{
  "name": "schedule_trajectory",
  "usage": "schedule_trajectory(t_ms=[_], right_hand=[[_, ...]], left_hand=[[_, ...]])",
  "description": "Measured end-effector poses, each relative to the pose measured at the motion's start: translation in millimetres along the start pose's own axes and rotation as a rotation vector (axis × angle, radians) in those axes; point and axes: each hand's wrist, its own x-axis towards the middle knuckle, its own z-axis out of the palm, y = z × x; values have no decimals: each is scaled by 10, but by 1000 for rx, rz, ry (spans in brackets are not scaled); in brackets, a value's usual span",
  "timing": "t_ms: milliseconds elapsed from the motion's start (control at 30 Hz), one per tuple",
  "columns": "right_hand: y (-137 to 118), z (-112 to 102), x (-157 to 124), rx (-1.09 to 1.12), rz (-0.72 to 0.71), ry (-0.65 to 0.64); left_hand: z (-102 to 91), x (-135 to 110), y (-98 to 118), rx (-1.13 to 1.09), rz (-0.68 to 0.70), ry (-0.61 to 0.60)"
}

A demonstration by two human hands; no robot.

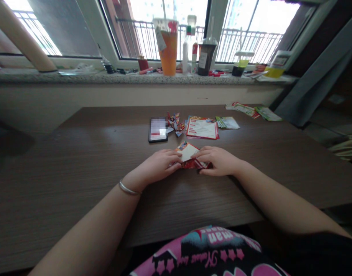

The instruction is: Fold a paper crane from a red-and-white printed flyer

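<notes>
Head view: the left hand (pixel 158 165) and right hand (pixel 219 161) meet mid-bench, fingers closed together on a folded leaflet (pixel 188 151) that lies flat on the bench (pixel 78 165). Just beyond it lie a phone (pixel 158 129), small folded paper pieces (pixel 176 123) and a leaflet stack (pixel 203 128). Bare wood runs wide to both sides and toward the near edge. Cups stand on the windowsill (pixel 78 78), well apart.

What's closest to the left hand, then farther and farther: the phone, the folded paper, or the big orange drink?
1. The folded paper, touching the left hand at its fingertips.
2. The phone, just behind on the table.
3. The orange drink, far back on the windowsill.
</notes>
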Motion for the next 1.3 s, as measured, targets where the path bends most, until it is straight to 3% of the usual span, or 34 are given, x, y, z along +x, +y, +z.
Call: schedule_trajectory(t_ms=[133, 333, 600, 867, 1067, 1167, 1300], right_hand=[[0, 11, -5, 38, 49, 23], [-14, 48, 7, 139, 333, 109], [8, 58, 8, 267, 429, 141], [10, -22, -7, 314, 431, 78], [-2, -29, -9, 294, 414, 49], [-9, -32, -10, 281, 395, 31], [14, -28, -26, 319, 355, 1]], left_hand=[[-16, 21, 45, -1, -33, -3], [-14, 27, 83, 11, -93, 6], [-4, 10, 133, -131, -203, 23], [-16, 22, 220, -171, -114, 15], [51, 26, 151, -202, -122, 53], [107, 34, 80, -130, -93, 111], [169, 28, -18, 10, -80, 87]])
